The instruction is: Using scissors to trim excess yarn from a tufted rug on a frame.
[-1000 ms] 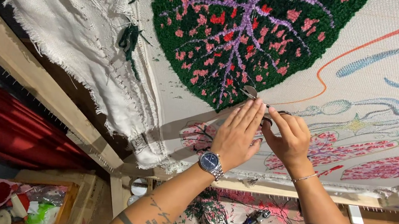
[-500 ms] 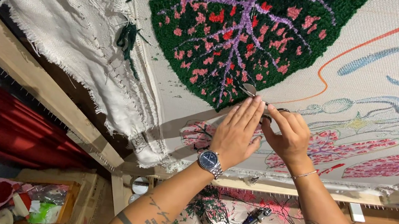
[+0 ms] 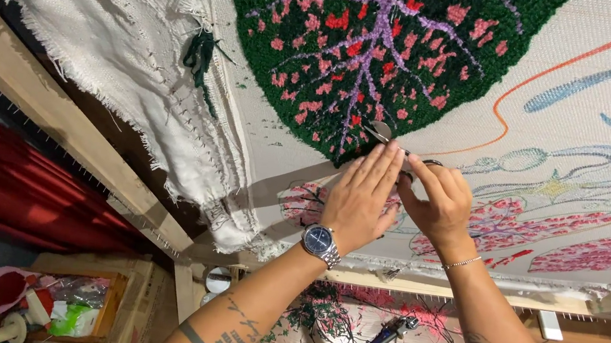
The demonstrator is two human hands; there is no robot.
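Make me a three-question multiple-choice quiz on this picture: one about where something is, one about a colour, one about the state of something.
1. Where are the small metal scissors?
A. On the floor
B. At the lower tip of the green tufted leaf
C. On the wooden frame

2. What colour are the veins in the leaf?
A. Purple
B. Yellow
C. White

3. What is on the left hand's wrist?
A. Nothing
B. A cloth band
C. A silver watch with a dark dial

Answers:
1. B, the blades show just above the fingertips at the leaf tip.
2. A, purple lines branch through the green pile among red and pink spots.
3. C, the watch sits on the left wrist; the right hand, which holds the scissors, has a thin chain bracelet.
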